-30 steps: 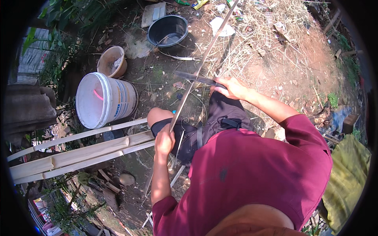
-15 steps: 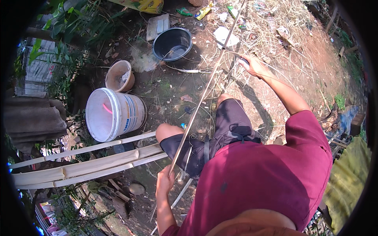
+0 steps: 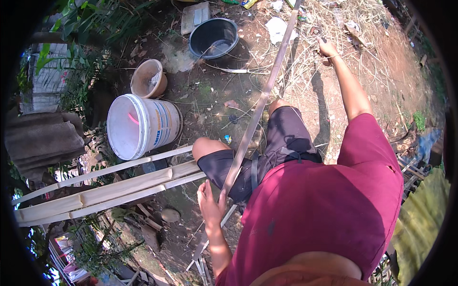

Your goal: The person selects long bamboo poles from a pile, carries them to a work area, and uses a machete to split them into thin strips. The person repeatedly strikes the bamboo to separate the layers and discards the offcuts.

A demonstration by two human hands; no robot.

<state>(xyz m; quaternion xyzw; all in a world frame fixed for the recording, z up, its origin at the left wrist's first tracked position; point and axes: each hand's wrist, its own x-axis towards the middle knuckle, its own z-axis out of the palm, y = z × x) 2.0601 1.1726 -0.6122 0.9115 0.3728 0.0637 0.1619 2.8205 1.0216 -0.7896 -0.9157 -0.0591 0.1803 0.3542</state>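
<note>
The long bamboo strip [image 3: 260, 107] runs diagonally over the person's lap, left hand [image 3: 211, 204] at its near end, right hand [image 3: 329, 49] way out front to its right. Left of the knees lie split bamboo slats [image 3: 109, 188], with a tipped bucket [image 3: 140, 125] just beyond them. Further ahead sit a clay pot [image 3: 149, 78] and a basin [image 3: 213, 37].

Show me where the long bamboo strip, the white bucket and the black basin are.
long bamboo strip [image 3: 260, 107]: head view, on the middle of its length.
white bucket [image 3: 162, 124]: head view, on its outer side wall.
black basin [image 3: 196, 37]: head view, on its left rim.
</note>
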